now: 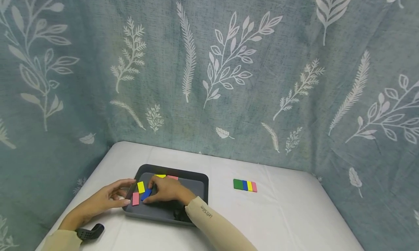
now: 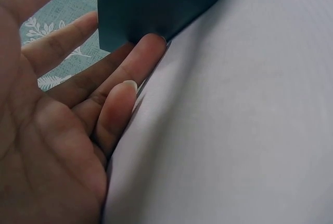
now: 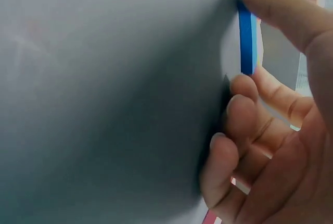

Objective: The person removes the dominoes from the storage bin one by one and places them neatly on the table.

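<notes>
The right hand point(image 1: 168, 189) pinches a blue block point(image 1: 146, 194) by its two ends, thumb against one and fingertip against the other, inside the left part of the grey tray point(image 1: 194, 187); whether the block is lifted off the tray floor cannot be told. An end-to-end hold on so thin a piece could let it swivel or spring out if the squeeze is uneven. The near yellow block point(image 1: 140, 187) and pink block point(image 1: 135, 198) lie just beside it, so a sideways swing of the fingertips would likely knock them askew. The left hand point(image 1: 106, 198), fingers loosely spread and holding no block, is at the tray's left wall; a push there might slide the tray.
</notes>
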A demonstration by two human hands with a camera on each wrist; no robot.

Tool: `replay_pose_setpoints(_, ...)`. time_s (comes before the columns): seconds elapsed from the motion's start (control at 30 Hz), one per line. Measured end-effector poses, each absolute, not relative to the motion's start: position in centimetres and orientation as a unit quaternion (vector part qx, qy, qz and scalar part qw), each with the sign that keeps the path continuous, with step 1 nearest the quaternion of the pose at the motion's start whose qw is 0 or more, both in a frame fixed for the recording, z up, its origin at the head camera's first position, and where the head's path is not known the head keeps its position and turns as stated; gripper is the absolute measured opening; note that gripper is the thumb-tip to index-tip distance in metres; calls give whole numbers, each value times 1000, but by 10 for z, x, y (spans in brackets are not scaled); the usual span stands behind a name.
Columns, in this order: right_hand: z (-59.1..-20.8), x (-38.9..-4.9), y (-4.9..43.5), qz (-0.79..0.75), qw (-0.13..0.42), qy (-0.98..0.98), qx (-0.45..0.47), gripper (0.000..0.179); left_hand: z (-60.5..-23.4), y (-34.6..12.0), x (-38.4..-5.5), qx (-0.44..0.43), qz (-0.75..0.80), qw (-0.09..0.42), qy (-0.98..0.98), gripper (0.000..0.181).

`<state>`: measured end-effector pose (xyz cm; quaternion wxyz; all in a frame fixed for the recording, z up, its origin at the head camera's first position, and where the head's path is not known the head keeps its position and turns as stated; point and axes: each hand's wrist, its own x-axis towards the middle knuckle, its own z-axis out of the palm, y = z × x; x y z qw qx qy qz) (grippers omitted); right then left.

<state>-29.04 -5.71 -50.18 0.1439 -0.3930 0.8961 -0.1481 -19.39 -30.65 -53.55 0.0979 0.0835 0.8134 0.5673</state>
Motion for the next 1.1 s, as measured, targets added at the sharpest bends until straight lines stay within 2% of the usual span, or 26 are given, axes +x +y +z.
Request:
replay_pose_setpoints(0.13,-504,-296,-52,-206,157,875,-409,43,-535,-307,-194,89,569,94,812,75)
replay_pose_setpoints(0.43,-511,-305,-42,-277,160,854,-411,48,-534,-308,-194,76,563,93,817,75)
replay_pose_setpoints(0.77,-514,-307,-38,-252,121,863,-421,44,-535,-307,-193,72,558,98,821,74)
replay_pose_setpoints(1.1,-494,-304,-22,-246,113,863,-426,47,-536,-306,-194,69,556,94,823,76)
